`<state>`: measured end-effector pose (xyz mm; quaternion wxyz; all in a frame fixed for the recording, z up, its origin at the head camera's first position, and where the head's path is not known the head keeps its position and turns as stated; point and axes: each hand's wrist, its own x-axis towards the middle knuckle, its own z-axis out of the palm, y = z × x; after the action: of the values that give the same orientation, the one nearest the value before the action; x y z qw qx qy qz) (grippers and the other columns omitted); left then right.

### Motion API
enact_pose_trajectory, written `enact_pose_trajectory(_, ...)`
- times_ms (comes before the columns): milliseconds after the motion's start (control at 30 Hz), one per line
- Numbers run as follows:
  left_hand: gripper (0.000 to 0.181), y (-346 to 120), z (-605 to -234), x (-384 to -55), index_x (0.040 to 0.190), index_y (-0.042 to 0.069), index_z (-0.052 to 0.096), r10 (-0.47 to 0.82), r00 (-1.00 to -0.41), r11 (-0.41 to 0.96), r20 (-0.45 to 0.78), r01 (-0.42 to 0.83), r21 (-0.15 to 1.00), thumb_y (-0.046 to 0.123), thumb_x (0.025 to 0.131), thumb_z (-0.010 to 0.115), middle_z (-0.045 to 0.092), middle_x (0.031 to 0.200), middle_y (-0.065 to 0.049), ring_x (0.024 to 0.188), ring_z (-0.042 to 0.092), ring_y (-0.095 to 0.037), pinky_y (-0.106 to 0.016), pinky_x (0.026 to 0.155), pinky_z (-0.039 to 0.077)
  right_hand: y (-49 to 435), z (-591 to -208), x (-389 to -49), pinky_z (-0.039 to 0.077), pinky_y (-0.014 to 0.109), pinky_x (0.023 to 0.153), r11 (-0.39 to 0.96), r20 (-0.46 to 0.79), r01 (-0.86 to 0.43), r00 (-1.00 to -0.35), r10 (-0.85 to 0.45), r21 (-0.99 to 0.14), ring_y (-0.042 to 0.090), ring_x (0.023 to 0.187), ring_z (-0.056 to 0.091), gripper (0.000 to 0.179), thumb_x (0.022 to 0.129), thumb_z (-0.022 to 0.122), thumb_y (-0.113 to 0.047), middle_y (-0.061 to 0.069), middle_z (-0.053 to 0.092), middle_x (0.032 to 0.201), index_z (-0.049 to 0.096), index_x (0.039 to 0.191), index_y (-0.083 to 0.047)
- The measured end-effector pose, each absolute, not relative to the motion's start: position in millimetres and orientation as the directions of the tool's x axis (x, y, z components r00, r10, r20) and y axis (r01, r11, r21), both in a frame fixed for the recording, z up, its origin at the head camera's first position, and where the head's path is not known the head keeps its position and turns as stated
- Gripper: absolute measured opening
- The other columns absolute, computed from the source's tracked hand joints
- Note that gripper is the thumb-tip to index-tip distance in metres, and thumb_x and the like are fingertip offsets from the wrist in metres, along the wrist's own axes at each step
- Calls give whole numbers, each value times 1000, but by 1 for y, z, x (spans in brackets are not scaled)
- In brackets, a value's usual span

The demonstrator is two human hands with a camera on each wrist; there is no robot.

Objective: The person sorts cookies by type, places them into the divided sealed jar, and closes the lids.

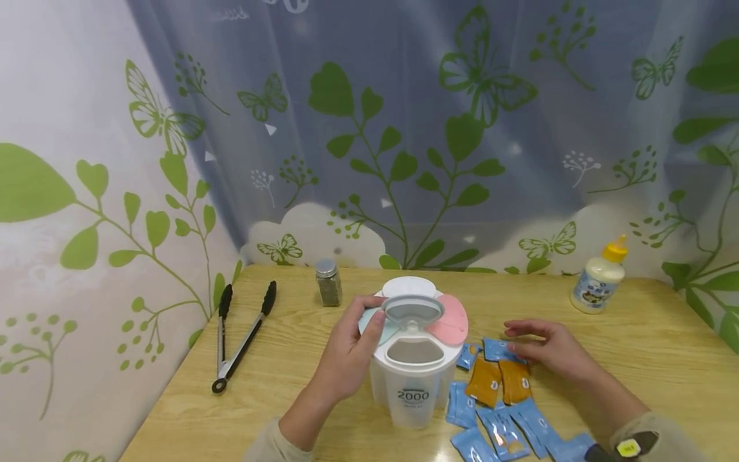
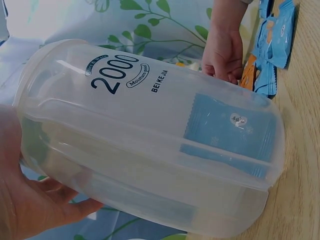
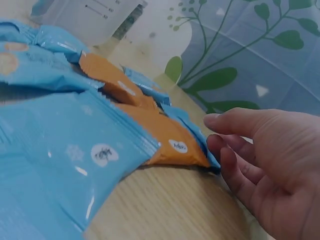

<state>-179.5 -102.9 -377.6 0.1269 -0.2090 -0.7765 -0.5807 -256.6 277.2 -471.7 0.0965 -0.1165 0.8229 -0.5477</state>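
Standing between left hand (image 1: 349, 353) and right hand (image 1: 551, 350), 1 container (image 1: 413, 401)

You're looking forward and down over the table (image 1: 190, 417) toward the curtain (image 1: 519, 192) with your head camera. Your left wrist camera is facing the container (image 2: 150, 132) close up, turned sideways; your right one is peering low across nearby packets (image 3: 75, 145). Both wrist views are sharing packets and container.
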Motion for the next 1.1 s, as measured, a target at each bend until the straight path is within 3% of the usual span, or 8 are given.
enact_pose_trajectory(200,25,-101,-378,-181,127,12,55,193,-875,224,444,480,848,21,106,47,63,130,-7,107,62,-19,-28,84,55,279,-475,-255,55,19,79,502,-1,-155,-955,-297,-851,-4,101,64,50,90,75,-24,22,66,128,61,131,2)
enact_pose_trajectory(367,24,-101,-378,-181,127,13,56,185,-879,232,440,474,849,22,106,46,62,132,-5,112,61,-19,-28,87,54,281,-475,-254,51,16,82,616,23,-197,-960,-279,-762,-2,103,62,47,89,76,-32,15,70,123,66,125,-3)
enact_pose_trajectory(533,24,-103,-379,-180,127,14,56,172,-881,242,441,472,848,22,106,46,62,132,-4,114,61,-19,-28,88,54,276,-474,-255,46,18,84,696,51,-221,-965,-257,-683,1,96,59,48,86,77,-39,5,73,109,69,122,-8)
enact_pose_trajectory(667,24,-104,-379,-180,127,14,56,173,-878,246,447,478,843,22,106,46,62,132,-5,114,61,-19,-28,88,54,272,-471,-253,42,21,79,697,43,-223,-963,-267,-681,6,88,53,48,88,76,-37,1,63,95,68,121,-3)
enact_pose_trajectory(767,24,-105,-379,-179,127,14,56,173,-875,248,452,483,840,22,106,46,62,132,-5,114,61,-19,-29,89,54,270,-470,-252,43,26,77,704,34,-228,-960,-278,-673,12,88,52,46,90,74,-36,3,60,93,67,117,0)
enact_pose_trajectory(900,24,-105,-379,-179,127,13,56,174,-872,245,457,488,838,22,106,46,62,132,-5,113,61,-19,-29,89,54,272,-471,-251,54,38,78,689,19,-211,-961,-275,-693,24,95,63,43,93,70,-34,16,67,110,63,118,0)
enact_pose_trajectory(1000,24,-104,-379,-179,127,13,56,177,-871,241,459,490,837,21,106,46,62,132,-5,113,61,-19,-29,90,54,276,-472,-251,58,38,70,627,-27,-146,-966,-258,-766,27,86,69,48,96,67,-31,25,65,121,56,129,2)
enact_pose_trajectory(1100,24,-104,-379,-179,127,13,56,178,-871,239,459,491,838,21,106,46,62,132,-5,113,61,-20,-29,90,54,279,-471,-250,55,32,60,568,-64,-83,-970,-233,-819,20,68,65,56,99,63,-30,24,68,112,45,141,2)
